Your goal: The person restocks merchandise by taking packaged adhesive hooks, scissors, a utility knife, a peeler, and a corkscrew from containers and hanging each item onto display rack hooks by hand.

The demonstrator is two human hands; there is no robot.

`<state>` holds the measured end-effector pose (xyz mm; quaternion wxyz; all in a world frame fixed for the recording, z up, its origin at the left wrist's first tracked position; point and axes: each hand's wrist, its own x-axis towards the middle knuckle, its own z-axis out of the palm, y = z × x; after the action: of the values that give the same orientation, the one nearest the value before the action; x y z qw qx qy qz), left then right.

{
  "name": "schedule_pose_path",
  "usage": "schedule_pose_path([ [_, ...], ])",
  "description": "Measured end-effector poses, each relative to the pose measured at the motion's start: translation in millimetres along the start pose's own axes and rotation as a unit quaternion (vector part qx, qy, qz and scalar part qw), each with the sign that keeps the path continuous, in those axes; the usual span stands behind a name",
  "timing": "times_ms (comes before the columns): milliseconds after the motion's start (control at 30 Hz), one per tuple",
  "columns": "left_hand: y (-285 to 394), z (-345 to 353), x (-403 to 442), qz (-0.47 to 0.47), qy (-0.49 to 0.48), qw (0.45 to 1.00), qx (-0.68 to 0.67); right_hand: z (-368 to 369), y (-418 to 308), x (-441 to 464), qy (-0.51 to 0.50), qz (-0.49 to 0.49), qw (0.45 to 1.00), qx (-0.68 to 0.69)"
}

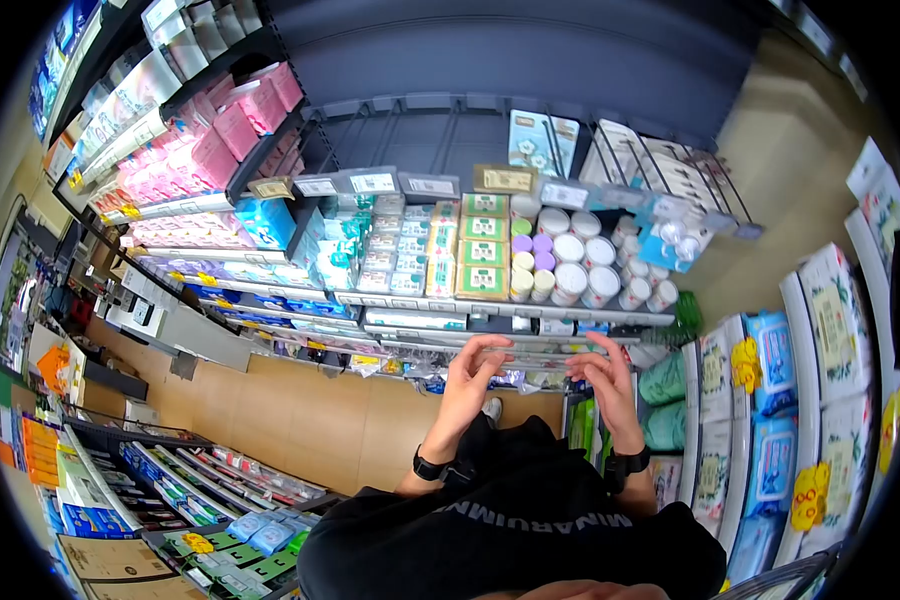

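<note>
Shop aisle (300, 405): shelves (570, 317) stood left, right and far.
Left hand (467, 378): was loosely curled, fingers apart.
Right hand (610, 383): faced it, similarly curled.
White-lidded tubs (570, 280): stood beyond.

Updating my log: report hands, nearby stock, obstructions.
Left hand and right hand raised apart, loosely curled, open. White-lidded containers shelved ahead. Shelf edge possibly in the way.

Black shirt (515, 480); pale capital lettering (545, 521); black wristbands (430, 467)
</note>
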<state>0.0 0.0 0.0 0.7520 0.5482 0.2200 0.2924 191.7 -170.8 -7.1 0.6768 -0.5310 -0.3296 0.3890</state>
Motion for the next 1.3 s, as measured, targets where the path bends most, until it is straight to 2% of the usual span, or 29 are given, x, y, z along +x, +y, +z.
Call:
schedule_pose_path([
  [100, -5.3, 22.3, -22.5, 0.024, -0.029, 0.999, -0.012, 0.0, -9.6, -39.3, 0.019, -0.028, 0.999, 0.023],
  [233, -5.4, 39.0, -84.1, 0.002, -0.030, 0.999, -0.029, 17.3, -15.2, -111.8, 0.029, -0.027, 0.998, 0.053],
  [533, -28.8, 43.6, -179.0, -0.018, -0.023, 0.999, -0.025, 44.3, -6.1, -206.2, -0.024, -0.006, 0.999, 0.043],
  [733, -27.7, 49.0, -218.6, -0.017, -0.033, 0.999, 0.001, 66.2, -10.4, -253.4, -0.024, 0.007, 0.998, 0.052],
  [933, -20.4, 48.6, -238.4, 0.005, -0.075, 0.997, 0.003, 77.5, -7.3, -282.8, 0.016, -0.021, 0.999, 0.034],
  [1300, 5.0, 5.8, -328.5, -0.013, -0.111, 0.994, -0.016, 157.3, -0.8, -335.2, 0.012, -0.004, 1.000, 0.025],
])
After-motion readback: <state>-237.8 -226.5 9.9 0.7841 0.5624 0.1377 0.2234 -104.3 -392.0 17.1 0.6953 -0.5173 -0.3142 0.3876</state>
